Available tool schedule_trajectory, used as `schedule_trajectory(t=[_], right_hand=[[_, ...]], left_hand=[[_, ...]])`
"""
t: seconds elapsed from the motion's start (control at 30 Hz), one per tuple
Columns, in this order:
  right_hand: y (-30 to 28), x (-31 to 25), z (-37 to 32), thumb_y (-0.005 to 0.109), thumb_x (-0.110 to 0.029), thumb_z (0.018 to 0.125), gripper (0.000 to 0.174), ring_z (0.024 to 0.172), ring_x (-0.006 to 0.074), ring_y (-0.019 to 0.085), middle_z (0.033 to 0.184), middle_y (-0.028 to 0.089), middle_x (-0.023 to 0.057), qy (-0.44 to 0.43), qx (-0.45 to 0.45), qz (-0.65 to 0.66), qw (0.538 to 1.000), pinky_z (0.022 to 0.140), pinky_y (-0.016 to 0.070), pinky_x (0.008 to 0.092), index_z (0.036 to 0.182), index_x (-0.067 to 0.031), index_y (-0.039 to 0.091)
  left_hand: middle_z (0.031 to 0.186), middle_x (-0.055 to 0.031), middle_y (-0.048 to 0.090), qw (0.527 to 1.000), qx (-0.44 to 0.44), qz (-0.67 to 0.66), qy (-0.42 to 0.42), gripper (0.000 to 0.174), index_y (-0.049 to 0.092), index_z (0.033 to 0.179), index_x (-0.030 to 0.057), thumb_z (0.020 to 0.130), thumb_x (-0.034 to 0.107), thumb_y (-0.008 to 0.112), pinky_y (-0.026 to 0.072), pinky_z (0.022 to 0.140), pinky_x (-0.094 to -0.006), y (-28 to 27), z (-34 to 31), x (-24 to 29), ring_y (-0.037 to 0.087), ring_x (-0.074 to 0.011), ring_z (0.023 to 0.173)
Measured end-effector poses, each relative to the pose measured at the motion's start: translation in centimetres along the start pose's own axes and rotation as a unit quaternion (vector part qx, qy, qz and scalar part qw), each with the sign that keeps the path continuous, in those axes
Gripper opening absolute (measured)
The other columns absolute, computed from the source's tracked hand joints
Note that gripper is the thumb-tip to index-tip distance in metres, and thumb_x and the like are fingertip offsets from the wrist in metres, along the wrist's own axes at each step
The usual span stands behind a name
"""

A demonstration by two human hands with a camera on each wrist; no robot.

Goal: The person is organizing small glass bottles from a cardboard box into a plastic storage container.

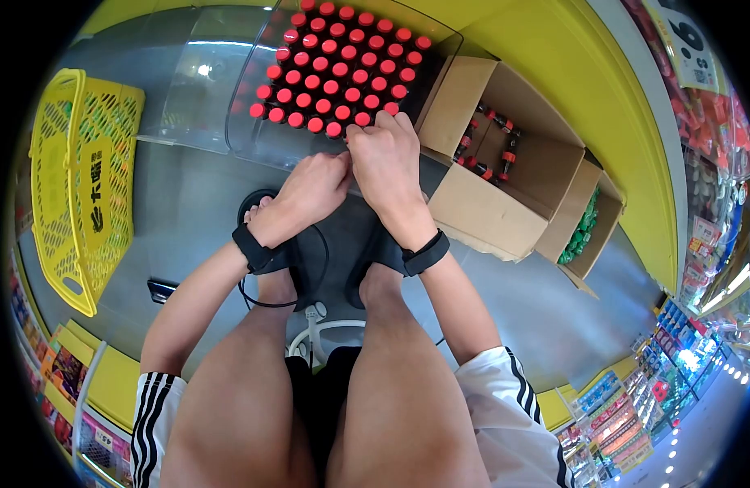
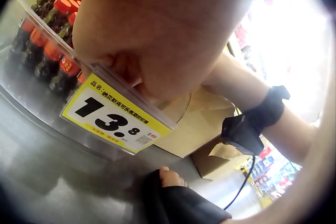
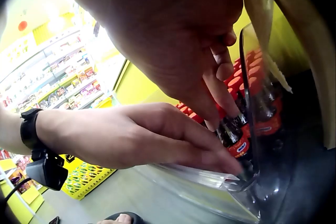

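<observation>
Rows of small cola bottles [image 1: 342, 69] with red caps stand upright in a clear plastic bin [image 1: 241, 138]. My right hand [image 1: 384, 159] reaches over the bin's front right corner. In the right wrist view, its thumb and fingers pinch the neck of a front-row cola bottle [image 3: 231, 134]. Beside it, my left hand [image 1: 314, 189] is at the bin's front rim. Its fingertips point down inside the corner in the right wrist view, and what they hold, if anything, I cannot tell. A yellow price tag [image 2: 113, 116] reading 13.8 hangs on the rim below the left hand.
To the right stands an open cardboard box [image 1: 545, 159] with several cola bottles in it. A second box [image 1: 606, 215] holds green-wrapped pieces. A yellow basket [image 1: 106, 179] is at the left. A phone [image 1: 161, 290] lies on the grey floor [image 1: 188, 228] near the feet.
</observation>
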State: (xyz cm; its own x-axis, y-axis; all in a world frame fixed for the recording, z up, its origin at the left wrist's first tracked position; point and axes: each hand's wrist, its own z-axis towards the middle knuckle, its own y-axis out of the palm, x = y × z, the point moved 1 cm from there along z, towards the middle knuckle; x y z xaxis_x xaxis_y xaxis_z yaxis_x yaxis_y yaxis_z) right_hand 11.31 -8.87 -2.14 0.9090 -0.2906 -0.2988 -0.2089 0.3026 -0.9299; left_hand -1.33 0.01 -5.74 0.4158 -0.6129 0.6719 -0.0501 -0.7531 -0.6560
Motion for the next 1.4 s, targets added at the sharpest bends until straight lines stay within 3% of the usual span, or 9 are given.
schedule_trajectory(t=[0.07, 0.1, 0.17, 0.27, 0.6, 0.67, 0.87, 1.07, 1.4], right_hand=[[-0.18, -0.16, 0.08, 0.076, -0.007, 0.075, 0.006, 0.084, 0.0266, 0.063, 0.071, 0.072, 0.0085, 0.002, -0.013, -0.013, 1.000, 0.077, 0.0485, 0.0398, 0.080, -0.0041, 0.076], [-0.09, -0.14, 0.05, 0.076, -0.007, 0.075, 0.006, 0.084, 0.0266, 0.063, 0.071, 0.072, 0.0085, 0.001, -0.013, -0.013, 1.000, 0.077, 0.0485, 0.0398, 0.080, -0.0041, 0.076], [0.12, 0.00, -0.08, 0.076, -0.008, 0.076, 0.008, 0.084, 0.0264, 0.064, 0.072, 0.073, 0.0082, 0.003, -0.008, -0.018, 1.000, 0.078, 0.0480, 0.0399, 0.083, -0.0049, 0.076], [-0.16, 0.01, -0.15, 0.077, -0.009, 0.076, 0.012, 0.084, 0.0262, 0.065, 0.075, 0.074, 0.0079, 0.011, -0.021, -0.025, 0.999, 0.079, 0.0473, 0.0401, 0.087, -0.0059, 0.077], [-0.50, 0.04, -0.33, 0.079, -0.010, 0.078, 0.012, 0.083, 0.0267, 0.065, 0.076, 0.073, 0.0082, 0.018, -0.031, -0.021, 0.999, 0.079, 0.0469, 0.0404, 0.089, -0.0071, 0.075], [-0.37, 0.03, -0.27, 0.079, -0.010, 0.078, 0.011, 0.083, 0.0269, 0.065, 0.076, 0.073, 0.0082, 0.017, -0.028, -0.020, 0.999, 0.079, 0.0470, 0.0405, 0.088, -0.0070, 0.075], [-0.17, 0.12, -0.19, 0.077, -0.008, 0.079, 0.010, 0.083, 0.0270, 0.065, 0.077, 0.073, 0.0088, 0.013, -0.015, 0.001, 1.000, 0.079, 0.0477, 0.0410, 0.088, -0.0058, 0.075], [-0.23, 0.17, -0.16, 0.076, -0.007, 0.079, 0.012, 0.084, 0.0273, 0.067, 0.078, 0.075, 0.0100, 0.018, -0.024, 0.011, 0.999, 0.079, 0.0480, 0.0413, 0.090, -0.0044, 0.076], [-0.42, 0.34, -0.44, 0.079, -0.009, 0.079, 0.022, 0.084, 0.0278, 0.067, 0.078, 0.075, 0.0093, 0.036, -0.047, 0.003, 0.998, 0.080, 0.0476, 0.0416, 0.101, -0.0051, 0.078]], left_hand=[[0.098, -0.0265, 0.075, 0.997, 0.029, 0.020, 0.064, 0.017, 0.067, 0.102, -0.0077, 0.096, 0.008, 0.064, 0.0582, 0.087, -0.0573, 0.20, -0.06, -0.06, 0.071, -0.0465, 0.097], [0.098, -0.0265, 0.075, 0.997, 0.029, 0.020, 0.063, 0.017, 0.067, 0.102, -0.0077, 0.096, 0.008, 0.064, 0.0582, 0.087, -0.0573, 0.08, -0.02, 0.05, 0.071, -0.0465, 0.097], [0.113, -0.0249, 0.074, 0.998, -0.028, 0.048, 0.017, 0.022, 0.068, 0.108, -0.0076, 0.096, 0.010, 0.064, 0.0579, 0.093, -0.0555, 0.05, 0.16, 0.26, 0.069, -0.0450, 0.106], [0.102, -0.0249, 0.075, 0.999, 0.019, 0.048, 0.015, 0.020, 0.071, 0.099, -0.0053, 0.093, 0.013, 0.065, 0.0580, 0.089, -0.0571, 0.24, 0.17, 0.35, 0.070, -0.0448, 0.104], [0.106, -0.0246, 0.076, 0.998, 0.009, 0.064, -0.009, 0.028, 0.071, 0.107, -0.0041, 0.096, 0.020, 0.064, 0.0594, 0.091, -0.0567, -0.05, 0.43, 0.26, 0.071, -0.0439, 0.110], [0.125, -0.0245, 0.074, 0.993, -0.062, 0.091, -0.039, 0.043, 0.066, 0.130, -0.0064, 0.101, 0.024, 0.064, 0.0593, 0.098, -0.0538, -0.43, 0.77, 0.48, 0.069, -0.0435, 0.117], [0.124, -0.0269, 0.073, 0.997, 0.000, 0.078, -0.024, 0.045, 0.068, 0.131, -0.0064, 0.100, 0.027, 0.066, 0.0599, 0.099, -0.0536, 0.42, 0.62, 0.04, 0.064, -0.0430, 0.127], [0.123, -0.0265, 0.074, 0.996, 0.002, 0.082, -0.036, 0.044, 0.070, 0.128, -0.0062, 0.100, 0.027, 0.066, 0.0602, 0.100, -0.0545, 0.24, 0.62, 0.26, 0.062, -0.0432, 0.132], [0.114, -0.0252, 0.076, 0.997, -0.011, 0.079, -0.025, 0.037, 0.073, 0.114, -0.0068, 0.101, 0.026, 0.065, 0.0603, 0.097, -0.0534, -0.12, 0.73, 0.27, 0.065, -0.0410, 0.126]])
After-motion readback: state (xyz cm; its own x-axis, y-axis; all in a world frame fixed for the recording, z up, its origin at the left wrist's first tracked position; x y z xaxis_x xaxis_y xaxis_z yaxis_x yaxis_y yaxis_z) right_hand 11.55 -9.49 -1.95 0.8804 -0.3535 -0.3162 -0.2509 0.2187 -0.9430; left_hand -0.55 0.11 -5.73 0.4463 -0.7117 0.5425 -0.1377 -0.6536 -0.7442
